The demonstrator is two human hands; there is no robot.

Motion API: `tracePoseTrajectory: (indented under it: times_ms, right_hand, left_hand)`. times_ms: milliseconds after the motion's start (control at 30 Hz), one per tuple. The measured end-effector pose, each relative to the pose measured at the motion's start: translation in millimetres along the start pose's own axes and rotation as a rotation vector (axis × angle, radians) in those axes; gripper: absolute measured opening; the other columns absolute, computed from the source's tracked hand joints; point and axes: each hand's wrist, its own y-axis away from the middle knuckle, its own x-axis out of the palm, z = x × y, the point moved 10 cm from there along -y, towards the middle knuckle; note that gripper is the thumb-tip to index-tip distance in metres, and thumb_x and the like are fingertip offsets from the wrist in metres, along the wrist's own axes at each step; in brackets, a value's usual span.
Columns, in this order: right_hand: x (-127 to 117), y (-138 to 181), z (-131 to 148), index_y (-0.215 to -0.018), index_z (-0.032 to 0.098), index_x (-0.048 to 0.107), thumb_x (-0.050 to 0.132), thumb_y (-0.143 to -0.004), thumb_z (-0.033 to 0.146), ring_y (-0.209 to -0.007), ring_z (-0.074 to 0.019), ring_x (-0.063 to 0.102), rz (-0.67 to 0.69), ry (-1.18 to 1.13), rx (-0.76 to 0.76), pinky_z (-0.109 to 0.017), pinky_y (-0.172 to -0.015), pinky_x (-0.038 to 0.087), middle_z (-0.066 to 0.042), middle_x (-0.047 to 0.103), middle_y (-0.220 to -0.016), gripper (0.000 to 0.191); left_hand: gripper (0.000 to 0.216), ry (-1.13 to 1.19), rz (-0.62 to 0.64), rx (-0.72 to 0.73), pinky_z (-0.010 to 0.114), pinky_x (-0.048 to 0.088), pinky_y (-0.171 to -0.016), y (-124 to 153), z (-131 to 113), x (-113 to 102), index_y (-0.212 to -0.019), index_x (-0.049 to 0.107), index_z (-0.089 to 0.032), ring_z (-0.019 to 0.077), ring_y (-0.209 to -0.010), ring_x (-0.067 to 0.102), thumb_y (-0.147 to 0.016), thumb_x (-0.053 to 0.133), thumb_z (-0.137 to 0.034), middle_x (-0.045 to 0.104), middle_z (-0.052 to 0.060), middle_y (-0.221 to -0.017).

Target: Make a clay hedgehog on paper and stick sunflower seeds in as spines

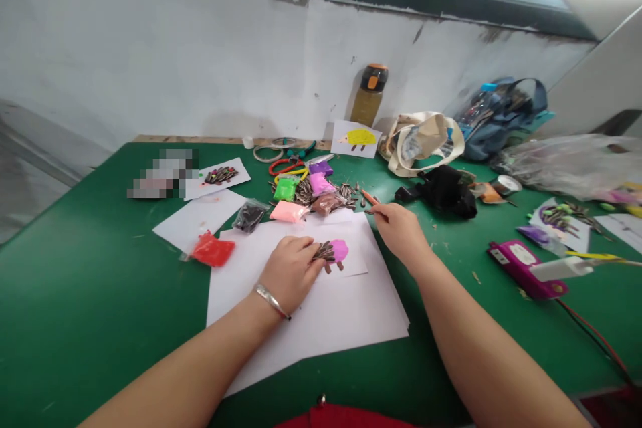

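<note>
My left hand (pixel 289 269), with a silver bangle at the wrist, rests on a small white card (pixel 354 266). Its fingers lie spread along the left part of an animal figure with a pink clay body (pixel 340 251), brown legs and striped sunflower seeds (pixel 325 252) on it. Part of the figure is hidden under the fingers. To the right, my right hand (pixel 400 231) is closed in a pinch at the table, a dark sunflower seed (pixel 370 212) at its fingertips. An orange stick-like piece (pixel 370 197) lies just beyond them. Larger white sheets (pixel 301 328) lie beneath the card.
Beyond the card are clay packets, including red (pixel 213 249), black (pixel 250 215) and green (pixel 285 188), a seed pile (pixel 303 192) and scissors (pixel 288 166). A bottle (pixel 370 93) and tote bag (pixel 424 144) stand behind. A magenta power strip (pixel 526 269) lies right.
</note>
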Motion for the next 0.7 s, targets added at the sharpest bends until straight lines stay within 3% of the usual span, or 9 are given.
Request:
tracePoseTrajectory:
  times_ms: [167,300,433,600,700]
  right_hand:
    - [10,-13,9,-0.093,0.017,0.069,0.04,-0.087,0.015,-0.077,-0.0188,0.058,0.077,0.273,-0.068,-0.027,-0.066,0.037,-0.009,0.063,-0.085,0.03]
    - [29,-19,7,-0.086,0.015,0.069,0.042,-0.087,0.016,-0.074,-0.0186,0.056,0.088,0.304,-0.085,-0.027,-0.067,0.036,-0.011,0.061,-0.085,0.027]
    - [33,-17,3,-0.091,0.016,0.067,0.04,-0.089,0.018,-0.081,-0.0203,0.055,0.053,0.298,-0.074,-0.028,-0.07,0.037,-0.011,0.06,-0.092,0.028]
    - [4,-3,22,-0.102,0.017,0.062,0.04,-0.087,0.017,-0.09,-0.0214,0.055,-0.102,0.063,-0.122,-0.029,-0.076,0.039,-0.011,0.062,-0.097,0.026]
    - [12,7,45,-0.091,0.022,0.064,0.044,-0.087,0.023,-0.075,-0.0172,0.057,0.111,-0.195,-0.2,-0.025,-0.068,0.04,-0.002,0.065,-0.078,0.02]
  left_hand:
    - [0.02,0.012,0.04,-0.033,0.039,0.043,-0.087,-3,3,-4,-0.093,0.065,-0.016,0.0212,-0.089,0.057,-0.091,0.047,-0.024,0.064,0.007,-0.095]
    - [0.019,0.022,0.044,-0.02,0.039,0.044,-0.085,-1,5,-3,-0.088,0.064,-0.015,0.0212,-0.086,0.057,-0.09,0.049,-0.026,0.064,0.007,-0.089]
    - [0.019,0.04,-0.006,0.007,0.041,0.043,-0.09,2,6,-3,-0.092,0.066,-0.016,0.0235,-0.096,0.056,-0.088,0.052,-0.029,0.064,0.009,-0.099]
    - [0.021,0.03,-0.019,0.0,0.043,0.044,-0.09,3,7,-2,-0.099,0.065,-0.017,0.0244,-0.097,0.056,-0.088,0.053,-0.03,0.063,0.009,-0.103]
    - [0.026,0.021,-0.014,0.018,0.043,0.044,-0.09,3,3,-1,-0.109,0.061,-0.016,0.0239,-0.098,0.056,-0.088,0.053,-0.03,0.063,0.009,-0.106]
